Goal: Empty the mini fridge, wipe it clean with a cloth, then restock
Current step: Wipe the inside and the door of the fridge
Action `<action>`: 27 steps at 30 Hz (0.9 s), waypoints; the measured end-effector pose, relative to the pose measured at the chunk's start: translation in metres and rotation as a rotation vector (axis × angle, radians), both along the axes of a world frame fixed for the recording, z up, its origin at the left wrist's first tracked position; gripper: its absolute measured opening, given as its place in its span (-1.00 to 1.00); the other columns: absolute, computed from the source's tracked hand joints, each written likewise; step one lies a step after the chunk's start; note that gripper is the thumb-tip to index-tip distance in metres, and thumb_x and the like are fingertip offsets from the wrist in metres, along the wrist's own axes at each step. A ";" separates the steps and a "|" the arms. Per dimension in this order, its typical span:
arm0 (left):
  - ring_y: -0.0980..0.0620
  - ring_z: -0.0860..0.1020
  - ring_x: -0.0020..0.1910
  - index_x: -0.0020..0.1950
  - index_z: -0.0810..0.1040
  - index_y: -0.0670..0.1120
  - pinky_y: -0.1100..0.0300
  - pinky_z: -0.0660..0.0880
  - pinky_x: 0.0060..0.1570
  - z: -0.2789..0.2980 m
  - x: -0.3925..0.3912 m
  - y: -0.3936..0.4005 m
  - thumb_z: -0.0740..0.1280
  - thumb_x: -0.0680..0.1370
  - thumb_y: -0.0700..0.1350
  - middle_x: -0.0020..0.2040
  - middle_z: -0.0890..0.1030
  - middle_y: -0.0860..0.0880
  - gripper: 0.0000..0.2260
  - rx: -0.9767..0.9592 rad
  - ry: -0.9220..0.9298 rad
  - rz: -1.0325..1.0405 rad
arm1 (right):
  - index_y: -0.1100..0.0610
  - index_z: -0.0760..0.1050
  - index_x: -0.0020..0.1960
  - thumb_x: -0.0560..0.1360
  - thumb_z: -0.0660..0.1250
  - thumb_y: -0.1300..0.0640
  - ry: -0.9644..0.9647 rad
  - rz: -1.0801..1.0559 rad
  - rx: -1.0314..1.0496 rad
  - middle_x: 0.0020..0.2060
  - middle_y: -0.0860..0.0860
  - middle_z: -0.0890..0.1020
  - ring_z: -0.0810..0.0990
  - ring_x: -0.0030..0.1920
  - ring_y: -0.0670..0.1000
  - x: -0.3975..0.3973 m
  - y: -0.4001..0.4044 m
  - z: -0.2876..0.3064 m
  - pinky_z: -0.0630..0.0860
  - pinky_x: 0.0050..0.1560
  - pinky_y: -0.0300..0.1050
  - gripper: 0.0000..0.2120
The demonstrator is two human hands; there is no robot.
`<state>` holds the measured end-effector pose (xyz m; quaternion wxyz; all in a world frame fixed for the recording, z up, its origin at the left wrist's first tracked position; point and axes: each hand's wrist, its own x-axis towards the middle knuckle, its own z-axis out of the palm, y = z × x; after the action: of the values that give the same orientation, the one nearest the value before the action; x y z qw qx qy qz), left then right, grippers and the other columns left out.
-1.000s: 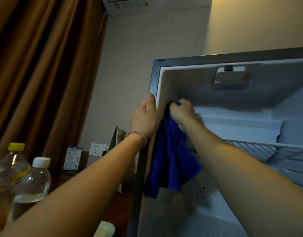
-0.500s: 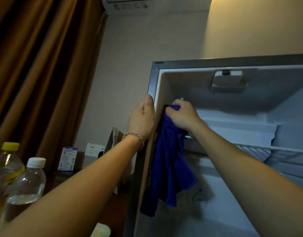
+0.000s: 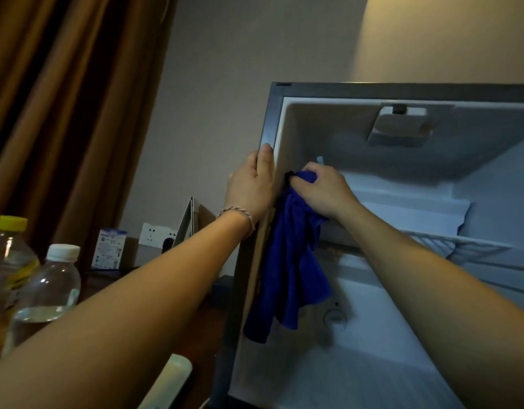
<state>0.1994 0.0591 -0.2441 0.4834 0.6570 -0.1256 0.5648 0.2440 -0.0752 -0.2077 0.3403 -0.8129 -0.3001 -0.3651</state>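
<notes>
Against the fridge's [image 3: 272, 119] left inner wall, right grip [image 3: 322, 191] clutches hanging blue cloth [image 3: 290, 267].

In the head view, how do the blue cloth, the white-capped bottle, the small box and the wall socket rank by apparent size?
1. blue cloth
2. white-capped bottle, though it is nearer the camera
3. small box
4. wall socket, close to the box in size, so the order of these two is unsure

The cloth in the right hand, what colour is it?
The cloth is deep blue, plain with no pattern; the head view shows it hanging from the right hand.
</notes>
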 end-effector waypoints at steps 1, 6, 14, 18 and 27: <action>0.22 0.41 -0.44 -0.22 0.38 0.05 0.34 0.30 -0.44 0.000 0.002 0.002 0.00 0.69 0.15 -0.35 0.43 0.07 -0.63 0.012 -0.001 -0.007 | 0.08 0.55 -0.10 0.53 0.33 -0.08 0.028 -0.008 -0.030 -0.18 0.08 0.64 0.62 -0.13 0.10 0.001 0.001 0.000 0.57 -0.03 0.10 -0.78; 0.33 0.46 -0.42 -0.12 0.40 0.05 0.47 0.34 -0.41 0.008 0.000 0.012 0.02 0.70 0.07 -0.32 0.44 0.09 -0.72 0.105 0.034 -0.080 | 0.00 0.53 -0.09 0.50 0.32 -0.20 0.091 -0.059 -0.060 -0.05 0.12 0.56 0.57 -0.04 0.09 0.000 0.001 -0.001 0.51 0.03 0.02 -0.74; 0.29 0.52 -0.23 0.04 0.43 0.12 0.40 0.41 -0.18 0.055 -0.013 0.019 0.01 0.69 0.10 -0.21 0.55 0.27 -0.78 0.103 0.247 -0.249 | -0.02 0.46 0.28 0.52 0.38 -0.16 0.277 -0.023 -0.257 0.07 0.02 0.33 0.44 0.16 0.09 -0.020 -0.013 0.013 0.24 0.01 -0.23 -0.61; 0.31 0.51 -0.06 0.22 0.48 -0.11 0.39 0.42 -0.02 0.061 -0.016 0.012 0.02 0.70 0.07 -0.07 0.53 0.21 -0.65 -0.008 0.334 -0.264 | 0.03 0.44 0.38 0.54 0.38 -0.09 0.372 -0.028 -0.295 0.16 0.07 0.35 0.44 0.27 0.15 -0.022 -0.011 0.027 0.28 0.11 -0.23 -0.55; 0.27 0.40 -0.32 -0.19 0.36 0.11 0.34 0.33 -0.24 0.065 -0.027 -0.003 0.01 0.67 0.11 -0.32 0.44 0.19 -0.71 -0.152 0.439 -0.143 | -0.13 0.35 0.49 0.58 0.27 -0.08 0.377 -0.246 -0.498 0.36 0.18 0.36 0.44 0.27 0.34 -0.011 -0.061 0.050 0.47 0.23 0.12 -0.52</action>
<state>0.1723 0.0559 -0.1790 0.5859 0.7151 -0.0209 0.3807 0.2331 -0.1359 -0.1579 0.1343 -0.9544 -0.2117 -0.1620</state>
